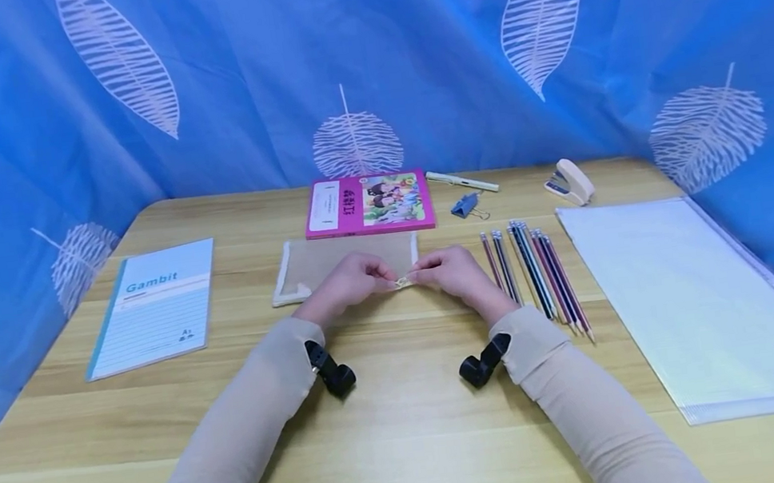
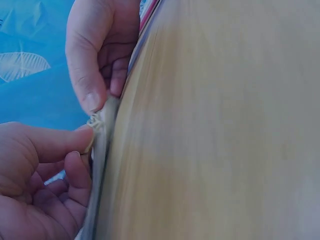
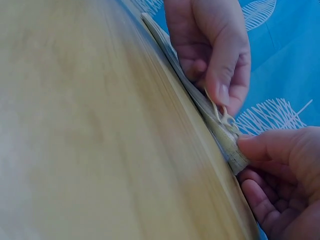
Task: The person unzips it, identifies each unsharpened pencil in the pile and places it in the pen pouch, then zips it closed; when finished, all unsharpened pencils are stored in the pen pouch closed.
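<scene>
A translucent beige mesh zipper pouch (image 1: 387,245) with a white border lies flat on the table. My left hand (image 1: 357,279) pinches the cream zipper pull (image 3: 214,102) at the pouch's near edge between thumb and finger. Just beside it, my right hand (image 1: 454,270) pinches the pouch's near right corner (image 3: 238,161). Both wrist views show the zipper slider (image 2: 95,120) between the two hands. Part of the pouch's near edge is hidden by my left hand.
Several pencils (image 1: 543,271) lie to the right, beside a large white zip folder (image 1: 699,300). Behind are a pink book (image 1: 332,208), a pen (image 1: 462,181), a blue binder clip (image 1: 464,205) and a stapler (image 1: 571,182). A notebook (image 1: 156,310) lies left.
</scene>
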Available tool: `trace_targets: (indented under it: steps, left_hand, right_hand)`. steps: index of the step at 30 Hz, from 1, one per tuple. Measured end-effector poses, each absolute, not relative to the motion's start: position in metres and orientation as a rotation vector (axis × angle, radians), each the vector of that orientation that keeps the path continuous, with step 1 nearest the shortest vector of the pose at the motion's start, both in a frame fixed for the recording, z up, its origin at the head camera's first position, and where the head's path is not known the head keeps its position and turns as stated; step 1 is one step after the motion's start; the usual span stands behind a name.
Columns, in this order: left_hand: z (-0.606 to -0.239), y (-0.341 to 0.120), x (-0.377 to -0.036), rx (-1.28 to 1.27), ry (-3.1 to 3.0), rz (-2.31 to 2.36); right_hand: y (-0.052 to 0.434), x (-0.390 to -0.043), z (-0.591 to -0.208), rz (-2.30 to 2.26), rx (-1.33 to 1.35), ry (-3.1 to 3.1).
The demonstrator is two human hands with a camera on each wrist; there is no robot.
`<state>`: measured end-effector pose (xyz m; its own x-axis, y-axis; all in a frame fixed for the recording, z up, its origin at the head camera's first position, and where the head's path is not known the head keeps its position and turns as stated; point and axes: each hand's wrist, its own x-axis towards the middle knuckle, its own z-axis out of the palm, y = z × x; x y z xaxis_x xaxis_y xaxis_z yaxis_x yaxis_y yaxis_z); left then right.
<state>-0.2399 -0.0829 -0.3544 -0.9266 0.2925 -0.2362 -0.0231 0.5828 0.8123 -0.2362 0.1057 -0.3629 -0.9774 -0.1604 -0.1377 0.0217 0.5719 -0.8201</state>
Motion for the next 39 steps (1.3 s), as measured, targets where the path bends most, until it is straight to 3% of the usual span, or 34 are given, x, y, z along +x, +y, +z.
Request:
trace_targets:
  steps: [19,39]
  left_hand:
    - [-0.346,-0.177,-0.217,0.14,2.566,1.108]
    - [-0.35,-0.262,-0.19,0.148,2.634,1.263]
  right_hand:
    - [0.102,-0.24,-0.356,-1.285,-0.005,2.59]
    - [0.098,-0.241,-0.352,-1.227,0.001,2.595]
